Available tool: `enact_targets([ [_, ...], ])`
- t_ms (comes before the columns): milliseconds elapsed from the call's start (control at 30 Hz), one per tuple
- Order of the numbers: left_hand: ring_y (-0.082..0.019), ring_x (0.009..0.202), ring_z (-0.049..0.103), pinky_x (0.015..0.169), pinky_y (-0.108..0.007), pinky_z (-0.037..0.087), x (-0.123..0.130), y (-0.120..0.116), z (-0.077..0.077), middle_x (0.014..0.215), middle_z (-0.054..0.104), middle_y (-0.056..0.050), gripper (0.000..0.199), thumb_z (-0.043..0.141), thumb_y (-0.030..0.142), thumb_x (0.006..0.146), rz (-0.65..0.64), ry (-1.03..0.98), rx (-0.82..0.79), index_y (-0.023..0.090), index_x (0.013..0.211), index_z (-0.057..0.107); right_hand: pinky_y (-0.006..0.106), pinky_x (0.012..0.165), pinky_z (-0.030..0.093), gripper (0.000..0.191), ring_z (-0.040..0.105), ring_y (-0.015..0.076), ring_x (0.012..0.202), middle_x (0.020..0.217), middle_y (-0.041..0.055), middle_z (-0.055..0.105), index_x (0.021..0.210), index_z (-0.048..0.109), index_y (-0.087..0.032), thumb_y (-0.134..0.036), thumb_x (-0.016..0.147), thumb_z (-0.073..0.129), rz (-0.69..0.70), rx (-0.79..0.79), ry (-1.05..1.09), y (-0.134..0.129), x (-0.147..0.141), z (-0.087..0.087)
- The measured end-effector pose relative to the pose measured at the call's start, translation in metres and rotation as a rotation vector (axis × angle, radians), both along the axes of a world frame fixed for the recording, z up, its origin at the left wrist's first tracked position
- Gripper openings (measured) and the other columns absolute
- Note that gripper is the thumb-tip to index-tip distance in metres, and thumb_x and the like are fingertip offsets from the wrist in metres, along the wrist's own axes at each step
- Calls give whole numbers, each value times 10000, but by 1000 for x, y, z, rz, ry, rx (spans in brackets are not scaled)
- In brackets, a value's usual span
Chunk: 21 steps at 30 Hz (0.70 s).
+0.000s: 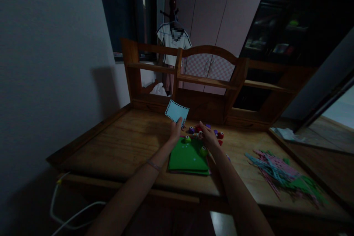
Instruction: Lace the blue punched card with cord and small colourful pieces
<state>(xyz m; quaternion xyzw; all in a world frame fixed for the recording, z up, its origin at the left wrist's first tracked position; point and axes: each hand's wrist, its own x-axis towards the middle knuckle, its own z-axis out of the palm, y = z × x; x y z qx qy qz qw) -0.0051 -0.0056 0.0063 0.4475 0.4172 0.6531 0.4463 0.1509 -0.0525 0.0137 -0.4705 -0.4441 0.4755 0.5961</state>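
My left hand (176,129) is closed on a light blue card (177,110) with a row of dark marks along its edges, held up above the desk. My right hand (208,135) is to the right, its fingers drawn together over a cluster of small figures; what they pinch, if anything, is too small to make out. Between my arms lies a stack of green sheets (188,160). Two green round pieces with eyes, one a green figure (204,151), rest on the stack. Beside my right hand sit a purple figure (191,130) and a red figure (220,135).
A pile of pink, blue and green strips (282,173) spreads over the right side of the wooden desk (110,151). A low wooden shelf (204,77) stands along the desk's back edge. A white cable (55,199) hangs at the front left.
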Motion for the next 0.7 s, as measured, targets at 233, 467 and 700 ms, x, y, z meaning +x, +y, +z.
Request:
enact_targets([
  [233, -107, 420, 494, 444, -220, 381, 1, 2, -1, 498, 546, -9, 409, 525, 513, 770, 2, -3, -11, 136, 619, 575, 221, 695, 492, 368, 618, 113, 738, 863, 16, 667, 888, 687, -191, -332, 571, 813, 26, 40, 199, -1, -2, 4],
  [467, -104, 419, 486, 439, -213, 375, 1, -3, 3, 499, 538, -4, 399, 532, 508, 773, -9, -13, 6, 138, 632, 578, 242, 593, 503, 349, 622, 134, 665, 831, 60, 679, 811, 671, -168, -402, 585, 796, -13, 21, 189, -1, -2, 5],
  [700, -109, 427, 493, 451, -215, 376, 0, -4, 2, 489, 546, -19, 428, 531, 522, 780, -6, 26, 23, 138, 596, 580, 234, 453, 427, 427, 581, 130, 537, 765, 49, 671, 838, 662, -169, -545, 641, 703, -119, 15, -17, -2, 2, 7],
])
